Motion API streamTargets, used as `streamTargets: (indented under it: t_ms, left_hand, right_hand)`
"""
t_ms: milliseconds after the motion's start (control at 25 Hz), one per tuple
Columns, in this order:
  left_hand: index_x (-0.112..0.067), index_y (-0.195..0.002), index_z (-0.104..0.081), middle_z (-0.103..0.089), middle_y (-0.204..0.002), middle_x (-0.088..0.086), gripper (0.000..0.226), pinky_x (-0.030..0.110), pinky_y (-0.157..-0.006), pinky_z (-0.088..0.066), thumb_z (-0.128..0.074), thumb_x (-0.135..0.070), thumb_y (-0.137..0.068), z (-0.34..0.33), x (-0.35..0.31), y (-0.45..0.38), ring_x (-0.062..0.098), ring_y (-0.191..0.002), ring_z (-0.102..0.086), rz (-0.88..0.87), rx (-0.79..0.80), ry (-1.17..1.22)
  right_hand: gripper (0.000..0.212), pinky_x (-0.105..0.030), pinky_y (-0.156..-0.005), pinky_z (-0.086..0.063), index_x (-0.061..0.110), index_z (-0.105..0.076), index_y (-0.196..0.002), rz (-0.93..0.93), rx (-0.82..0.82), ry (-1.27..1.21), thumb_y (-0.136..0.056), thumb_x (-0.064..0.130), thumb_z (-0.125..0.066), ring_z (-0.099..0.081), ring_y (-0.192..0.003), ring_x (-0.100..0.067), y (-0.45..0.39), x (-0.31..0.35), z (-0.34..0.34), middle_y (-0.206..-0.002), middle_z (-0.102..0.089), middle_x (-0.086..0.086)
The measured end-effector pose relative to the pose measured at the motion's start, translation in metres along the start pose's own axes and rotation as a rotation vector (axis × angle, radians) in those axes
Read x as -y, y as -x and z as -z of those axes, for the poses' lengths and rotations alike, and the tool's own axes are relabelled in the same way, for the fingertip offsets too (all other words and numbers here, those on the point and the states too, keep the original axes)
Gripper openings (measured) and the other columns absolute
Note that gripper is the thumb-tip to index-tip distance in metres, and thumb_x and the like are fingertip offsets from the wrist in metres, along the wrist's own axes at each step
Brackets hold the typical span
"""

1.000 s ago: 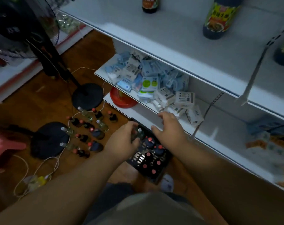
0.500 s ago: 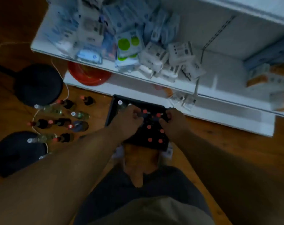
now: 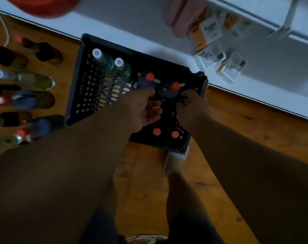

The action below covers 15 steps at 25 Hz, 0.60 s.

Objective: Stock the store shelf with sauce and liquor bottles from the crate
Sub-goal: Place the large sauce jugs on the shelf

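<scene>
A black slotted crate (image 3: 75, 85) sits on the wooden floor against the white shelf base (image 3: 132, 23). At its far side stand two clear bottles with white caps (image 3: 103, 59) and two dark bottles with red caps (image 3: 149, 78). Two more red caps (image 3: 156, 132) show at its near edge. My left hand (image 3: 140, 110) is inside the crate, fingers curled around a neck with a sliver of red cap showing. My right hand (image 3: 192, 108) reaches in beside the dark bottle (image 3: 174, 86); its fingertips are hidden.
Several bottles, dark and clear (image 3: 35, 80), lie and stand on the floor left of the crate. Small white and yellow boxes (image 3: 211, 55) lie on the bottom shelf to the right. A red round object (image 3: 44, 6) sits top left. My foot (image 3: 176, 161) is just before the crate.
My view has dropped from the shelves to straight above the crate. Both hands have sunk deeper among the red-capped bottles, and the left one has curled closed.
</scene>
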<state>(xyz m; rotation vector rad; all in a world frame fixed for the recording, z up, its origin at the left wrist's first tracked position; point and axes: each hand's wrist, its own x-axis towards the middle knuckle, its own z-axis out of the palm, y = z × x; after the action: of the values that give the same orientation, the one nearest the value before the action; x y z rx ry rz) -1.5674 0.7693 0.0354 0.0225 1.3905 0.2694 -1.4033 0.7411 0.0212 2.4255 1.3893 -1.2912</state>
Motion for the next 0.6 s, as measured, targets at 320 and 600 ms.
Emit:
streamTargets:
  t_ms: [320,600]
  left_hand:
    - [-0.012,-0.107,-0.061,-0.070,-0.079,0.007,0.019,0.023,-0.051,-0.055,-0.049,-0.024,-0.098,-0.010,-0.005,-0.117,0.015,-0.051,-0.067,-0.050,0.073,0.213]
    - [-0.011,-0.087,-0.061,-0.071,-0.070,0.006,0.019,0.020,-0.048,-0.052,-0.052,-0.025,-0.097,-0.027,0.005,-0.145,0.013,-0.047,-0.062,-0.014,0.133,0.433]
  right_hand:
    - [0.063,-0.030,-0.086,-0.040,0.024,-0.027,-0.149,0.014,0.077,0.100,-0.093,0.010,-0.052,-0.049,-0.117,-0.041,-0.114,-0.034,-0.036,-0.141,-0.038,-0.023]
    - [0.050,-0.039,-0.093,-0.043,0.012,-0.039,-0.136,0.031,-0.002,0.320,-0.093,0.026,-0.059,-0.048,-0.116,-0.045,-0.143,-0.044,-0.057,-0.139,-0.033,-0.024]
